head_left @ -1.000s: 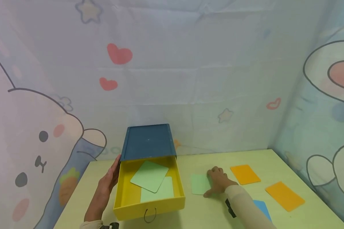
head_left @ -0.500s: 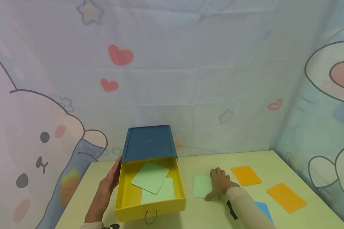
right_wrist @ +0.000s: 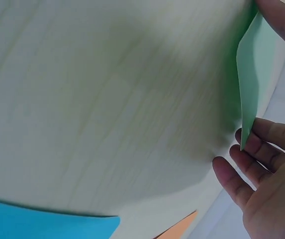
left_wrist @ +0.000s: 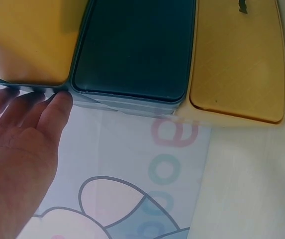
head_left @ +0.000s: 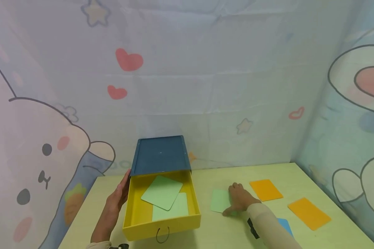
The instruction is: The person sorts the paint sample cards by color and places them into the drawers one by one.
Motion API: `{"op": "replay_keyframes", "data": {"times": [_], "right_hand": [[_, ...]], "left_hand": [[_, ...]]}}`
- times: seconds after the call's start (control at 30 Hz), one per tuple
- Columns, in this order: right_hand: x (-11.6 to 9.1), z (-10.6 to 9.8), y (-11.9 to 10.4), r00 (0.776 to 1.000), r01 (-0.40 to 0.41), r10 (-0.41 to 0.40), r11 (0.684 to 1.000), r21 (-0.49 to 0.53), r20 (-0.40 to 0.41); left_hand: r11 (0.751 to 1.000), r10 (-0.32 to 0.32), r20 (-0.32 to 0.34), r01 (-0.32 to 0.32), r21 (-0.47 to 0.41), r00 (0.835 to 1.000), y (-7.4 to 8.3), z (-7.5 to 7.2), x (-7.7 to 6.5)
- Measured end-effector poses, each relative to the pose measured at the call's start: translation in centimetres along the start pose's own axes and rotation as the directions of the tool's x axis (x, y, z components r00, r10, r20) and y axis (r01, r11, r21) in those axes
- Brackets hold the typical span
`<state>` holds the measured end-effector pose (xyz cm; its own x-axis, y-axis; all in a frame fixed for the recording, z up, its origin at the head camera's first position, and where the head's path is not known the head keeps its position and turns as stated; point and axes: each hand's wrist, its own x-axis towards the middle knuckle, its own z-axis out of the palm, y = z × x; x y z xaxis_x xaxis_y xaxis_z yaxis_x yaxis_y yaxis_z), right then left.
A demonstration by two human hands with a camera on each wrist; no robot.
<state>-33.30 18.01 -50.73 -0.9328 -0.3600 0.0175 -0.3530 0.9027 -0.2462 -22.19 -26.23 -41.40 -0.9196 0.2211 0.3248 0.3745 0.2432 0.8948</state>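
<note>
My left hand [head_left: 116, 197] rests along the left side of a dark blue box [head_left: 160, 155], its fingers fairly straight. In the left wrist view these fingertips [left_wrist: 57, 102] touch the box's edge. A yellow drawer [head_left: 162, 226] with a cord loop on its front is pulled out of the box. Two pale green cards [head_left: 162, 192] lie overlapping in it. To the right of the drawer my right hand [head_left: 240, 199] holds another green card [head_left: 219, 200] by its edges, between thumb and fingers. The right wrist view shows this card [right_wrist: 251, 74] bowed, with part of it off the table.
Two orange cards [head_left: 266, 190] lie on the table right of my right hand. A blue card [head_left: 285, 225] is partly covered by my right sleeve [head_left: 269, 224]. Behind the pale wooden table [head_left: 202, 180] hangs a cloth [head_left: 180, 86] printed with cartoons.
My right hand has shifted slightly to the right and toward me, and the green card under it has moved a little to the right. My left hand, the box and the drawer stay put.
</note>
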Motion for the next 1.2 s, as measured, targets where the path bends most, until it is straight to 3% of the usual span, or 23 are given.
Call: {"op": "replay_keyframes", "data": {"times": [0.2, 0.7, 0.93, 1.2], "right_hand": [[-0.1, -0.5, 0.2, 1.000, 0.004, -0.004, 1.000, -0.027, -0.004], [-1.0, -5.7, -1.8, 0.994, 0.043, -0.037, 0.997, 0.062, -0.100], [-0.8, -9.0, -4.5, 0.972, 0.135, -0.120, 0.989, 0.062, -0.201], [-1.6, -13.0, -7.0, 0.942, 0.190, -0.161, 0.979, 0.073, -0.296]], "left_hand": [[1.000, -0.014, -0.002, 0.014, 0.004, 1.000, 0.0, 0.0, -0.1], [0.999, -0.042, 0.004, 0.042, -0.003, 0.999, -0.3, 0.2, -0.1], [0.999, -0.040, -0.002, 0.040, 0.006, 0.999, 0.0, 0.1, -0.3], [1.000, -0.004, 0.000, 0.004, -0.003, 1.000, 0.1, 0.0, -0.1]]}}
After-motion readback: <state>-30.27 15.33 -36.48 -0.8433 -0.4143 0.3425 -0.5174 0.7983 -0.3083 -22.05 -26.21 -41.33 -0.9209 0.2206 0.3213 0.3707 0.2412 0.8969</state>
